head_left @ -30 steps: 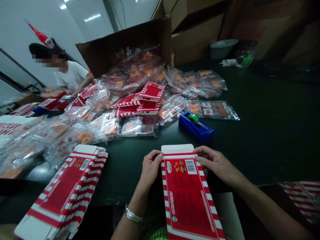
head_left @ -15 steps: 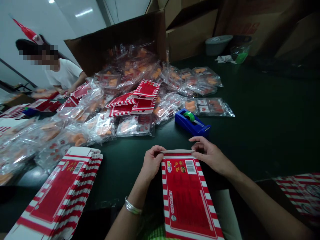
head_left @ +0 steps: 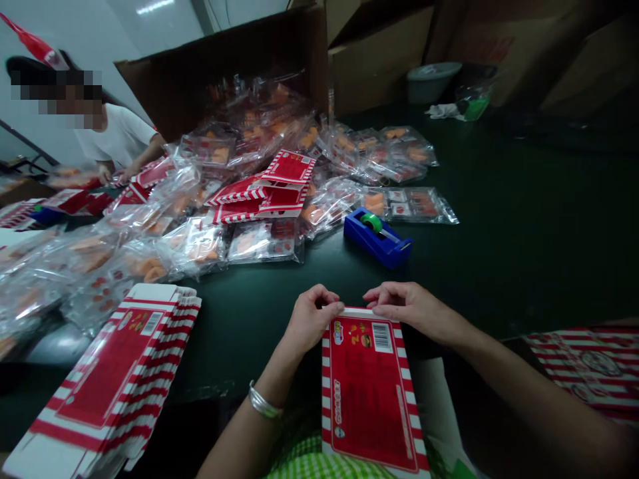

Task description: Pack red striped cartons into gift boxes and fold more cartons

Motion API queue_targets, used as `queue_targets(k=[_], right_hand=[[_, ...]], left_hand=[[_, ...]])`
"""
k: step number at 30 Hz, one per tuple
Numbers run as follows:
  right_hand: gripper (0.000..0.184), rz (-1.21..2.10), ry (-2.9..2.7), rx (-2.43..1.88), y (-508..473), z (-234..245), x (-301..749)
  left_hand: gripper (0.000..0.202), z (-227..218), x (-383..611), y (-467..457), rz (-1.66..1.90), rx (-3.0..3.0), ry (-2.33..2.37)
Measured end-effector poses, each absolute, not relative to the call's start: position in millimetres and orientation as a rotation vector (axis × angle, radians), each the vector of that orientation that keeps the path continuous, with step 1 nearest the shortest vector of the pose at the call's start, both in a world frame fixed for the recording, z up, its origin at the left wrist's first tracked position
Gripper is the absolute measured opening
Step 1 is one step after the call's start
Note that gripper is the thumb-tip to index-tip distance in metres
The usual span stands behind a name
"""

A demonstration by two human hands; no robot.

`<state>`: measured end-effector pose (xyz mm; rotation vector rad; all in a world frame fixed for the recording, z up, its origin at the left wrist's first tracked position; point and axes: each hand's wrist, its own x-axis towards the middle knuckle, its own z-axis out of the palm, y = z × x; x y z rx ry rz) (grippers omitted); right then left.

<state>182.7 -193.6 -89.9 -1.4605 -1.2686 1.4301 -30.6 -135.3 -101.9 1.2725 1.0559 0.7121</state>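
A flat red-and-white striped carton point(head_left: 367, 389) lies lengthwise in front of me, its near end over my lap. My left hand point(head_left: 312, 319) pinches its far left corner, fingers curled on the top flap. My right hand point(head_left: 407, 306) grips the far right corner, fingers pressed along the folded top edge. The white top flap is folded down and barely shows.
A stack of flat striped cartons point(head_left: 107, 376) lies at my left. Several clear bags of orange items point(head_left: 200, 243) spill from a brown cardboard box point(head_left: 214, 80). A blue tape dispenser point(head_left: 377, 236) sits beyond my hands. Another person point(head_left: 117, 143) works at the far left.
The carton's white top flap stood up a second ago; both hands have folded it down over the far edge. The view has tilted a little lower.
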Motion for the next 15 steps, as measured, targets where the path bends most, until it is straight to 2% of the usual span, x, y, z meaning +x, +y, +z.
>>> queue_targets(k=[5, 11, 15], right_hand=[[0.029, 1.445, -1.324, -1.559, -187, -81, 178], [0.025, 1.406, -1.245, -1.579, -192, -76, 178], [0.03, 1.38, -1.345, -1.538, -207, -72, 183]], left_hand=[[0.014, -103, -27, -126, 0.625, 1.369, 1.062], [0.012, -83, -29, -123, 0.569, 1.454, 0.958], [0.02, -83, -37, -140, 0.601, 1.455, 0.891]])
